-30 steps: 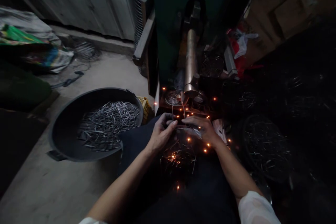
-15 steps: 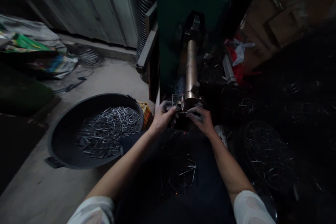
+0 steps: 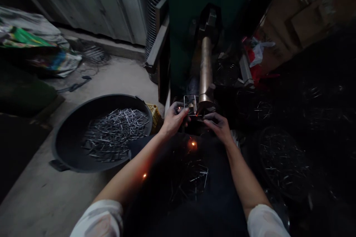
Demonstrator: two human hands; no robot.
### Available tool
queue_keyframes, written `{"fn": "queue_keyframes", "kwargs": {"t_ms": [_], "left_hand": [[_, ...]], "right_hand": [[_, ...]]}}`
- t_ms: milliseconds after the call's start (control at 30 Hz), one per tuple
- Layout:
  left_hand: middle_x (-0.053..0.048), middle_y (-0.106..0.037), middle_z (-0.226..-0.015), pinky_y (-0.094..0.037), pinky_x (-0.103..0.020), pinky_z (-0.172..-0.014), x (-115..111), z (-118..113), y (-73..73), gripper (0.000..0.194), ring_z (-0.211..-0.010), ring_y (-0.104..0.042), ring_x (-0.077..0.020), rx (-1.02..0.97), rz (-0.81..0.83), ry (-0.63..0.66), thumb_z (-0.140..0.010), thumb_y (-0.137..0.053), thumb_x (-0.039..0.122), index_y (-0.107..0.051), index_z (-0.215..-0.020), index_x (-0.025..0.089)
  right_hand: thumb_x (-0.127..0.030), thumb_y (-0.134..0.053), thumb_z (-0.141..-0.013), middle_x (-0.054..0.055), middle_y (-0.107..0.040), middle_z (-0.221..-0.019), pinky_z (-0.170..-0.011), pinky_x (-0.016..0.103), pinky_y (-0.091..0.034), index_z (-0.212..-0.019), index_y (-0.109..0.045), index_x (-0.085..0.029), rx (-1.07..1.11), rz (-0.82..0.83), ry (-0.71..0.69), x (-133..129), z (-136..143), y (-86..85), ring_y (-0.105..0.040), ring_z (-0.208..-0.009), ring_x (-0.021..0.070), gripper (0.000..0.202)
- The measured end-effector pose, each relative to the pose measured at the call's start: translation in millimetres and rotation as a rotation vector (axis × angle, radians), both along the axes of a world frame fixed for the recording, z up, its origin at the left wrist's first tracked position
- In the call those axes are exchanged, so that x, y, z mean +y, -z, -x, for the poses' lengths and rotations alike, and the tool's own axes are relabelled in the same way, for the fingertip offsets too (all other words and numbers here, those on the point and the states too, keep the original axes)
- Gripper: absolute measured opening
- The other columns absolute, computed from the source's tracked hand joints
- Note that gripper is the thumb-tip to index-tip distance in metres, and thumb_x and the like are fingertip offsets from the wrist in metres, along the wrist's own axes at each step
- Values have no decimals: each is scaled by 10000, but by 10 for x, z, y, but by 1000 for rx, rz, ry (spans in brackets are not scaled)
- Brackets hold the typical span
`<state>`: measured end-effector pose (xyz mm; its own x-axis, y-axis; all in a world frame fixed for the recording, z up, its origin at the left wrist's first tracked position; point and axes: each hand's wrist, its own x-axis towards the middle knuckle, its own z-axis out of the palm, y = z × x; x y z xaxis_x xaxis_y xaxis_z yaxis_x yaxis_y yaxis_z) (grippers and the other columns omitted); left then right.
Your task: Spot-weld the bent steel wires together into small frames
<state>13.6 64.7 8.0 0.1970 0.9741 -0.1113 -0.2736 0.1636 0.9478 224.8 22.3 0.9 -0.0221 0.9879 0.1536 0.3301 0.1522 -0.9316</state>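
Note:
My left hand is closed in a pinch on a bent wire frame, which stands upright at the tip of a spot welder's copper-coloured arm. My right hand pinches the right end of a thin metal rod running across the frame's lower side. A red glow shows where the rod meets the welder tip. Bright sparks fly below my hands, one in front of my left forearm. Several bent wire pieces lie on my dark-clothed lap.
To my left a wide black basin holds many short metal rods, with a yellow crate behind it. A dark container of wire pieces is at right. A metal bar juts out left of the green machine.
Sparks and a red glow have appeared brightly at the welder tip and over my lap. My hands hold almost the same position; the view has shifted slightly.

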Motion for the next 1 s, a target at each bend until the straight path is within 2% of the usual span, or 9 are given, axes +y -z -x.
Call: {"fn": "queue_keyframes", "kwargs": {"t_ms": [167, 300, 367, 433, 533, 600, 700, 833, 1000], "left_hand": [[52, -632, -568, -404, -187, -378, -159, 209, 100, 405, -373, -535, -104, -21, 26, -114, -763, -758, 433, -511, -985, 200], [47, -621, -605, -407, -182, -434, -272, 869, 401, 322, -437, -542, -89, -81, 167, -433, -787, -760, 355, -527, -953, 206], [-5, -656, -680, -417, -187, -475, -358, 1190, 545, 276, -502, -548, -85, -109, 309, -600, -860, -693, 406, -519, -874, 191], [-48, -680, -766, -423, -205, -507, -520, 1348, 623, 347, -578, -568, -107, -37, 356, -631, -885, -639, 515, -532, -870, 185], [-44, -645, -765, -411, -238, -550, -918, 1193, 615, 392, -668, -577, -160, 439, 135, -344, -821, -678, 573, -591, -839, 191], [-67, -631, -784, -439, -285, -635, -1203, 916, 572, 360, -794, -593, -222, 918, -130, -38, -808, -693, 530, -586, -710, 200], [-133, -633, -924, -446, -348, -691, -1464, 509, 523, 217, -936, -580, -293, 1418, -317, 235, -867, -610, 375, -625, -742, 198], [-175, -618, -1012, -455, -375, -708, -1492, 285, 479, 176, -988, -578, -312, 1622, -339, 391, -896, -480, 190, -654, -905, 167], [-180, -670, -1010, -466, -371, -679, -1488, 403, 342, 204, -869, -667, -320, 1558, -158, 368, -922, -427, 208, -562, -1070, 166]], "right_hand": [[-368, -792, -800, 72, -773, -1027, -760, 296, -589, -995, -717, -192, 323, 279, 90, -514, -271, 209, -751, -852, 189, 273], [-414, -790, -802, 56, -783, -898, -592, 244, -559, -1047, -670, -197, 342, 362, 193, -935, -406, 436, -719, -637, 146, 349], [-442, -768, -819, 61, -782, -876, -539, 225, -533, -1042, -666, -184, 294, 368, 225, -1055, -422, 510, -700, -600, 136, 356], [-460, -752, -828, 60, -779, -850, -516, 216, -516, -1021, -668, -177, 254, 353, 246, -1093, -404, 542, -684, -577, 128, 354], [-471, -738, -833, 47, -770, -803, -499, 213, -503, -1009, -671, -175, 227, 313, 237, -1050, -346, 531, -652, -535, 114, 351], [-479, -733, -834, 43, -764, -784, -485, 211, -494, -1005, -670, -174, 224, 300, 223, -1006, -309, 514, -634, -519, 108, 356], [-497, -722, -839, 40, -758, -775, -479, 209, -489, -1016, -664, -172, 223, 288, 221, -971, -277, 504, -622, -518, 104, 375], [-514, -704, -846, 44, -757, -819, -512, 221, -517, -1092, -653, -167, 219, 292, 176, -993, -269, 518, -640, -555, 106, 429], [-477, -731, -830, 8, -743, -765, -499, 208, -492, -1016, -579, -191, 191, 234, 230, -1063, -265, 546, -607, -505, 94, 374]]}}
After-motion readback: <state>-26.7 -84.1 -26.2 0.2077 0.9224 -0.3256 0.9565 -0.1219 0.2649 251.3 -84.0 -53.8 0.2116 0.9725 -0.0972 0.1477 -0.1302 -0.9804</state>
